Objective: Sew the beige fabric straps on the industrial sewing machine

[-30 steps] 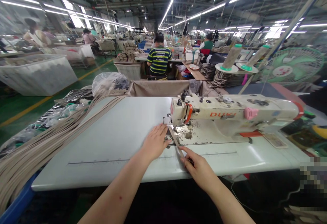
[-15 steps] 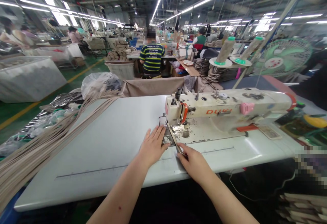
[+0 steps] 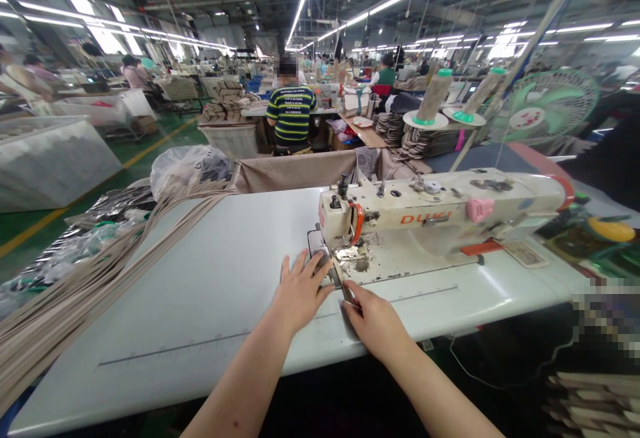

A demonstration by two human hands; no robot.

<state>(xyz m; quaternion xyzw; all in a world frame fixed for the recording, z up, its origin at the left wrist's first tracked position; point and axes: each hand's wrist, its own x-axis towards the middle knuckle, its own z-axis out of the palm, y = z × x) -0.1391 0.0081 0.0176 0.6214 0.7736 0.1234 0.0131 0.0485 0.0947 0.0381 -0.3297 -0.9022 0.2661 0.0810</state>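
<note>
A white sewing machine (image 3: 445, 215) stands on the pale worktable (image 3: 215, 278), its needle end on the left. My left hand (image 3: 303, 291) lies with fingers spread beside the needle area, fingertips by the metal plate. Closed in a pinch, my right hand (image 3: 373, 318) grips a narrow beige fabric strip (image 3: 339, 270) in front of the presser foot. The strip runs from under the needle end towards me; its near end is partly hidden by my fingers.
A bundle of long beige strips (image 3: 115, 271) hangs over the table's left side. Two thread cones (image 3: 434, 98) and a green fan (image 3: 545, 108) stand behind the machine. Beyond a fabric-lined bin (image 3: 295, 175), a person in a striped shirt (image 3: 291, 111) sits facing away.
The strip has shortened between the needle and my right hand, which has shifted slightly. My left hand's fingers have spread wider. The view has moved a little.
</note>
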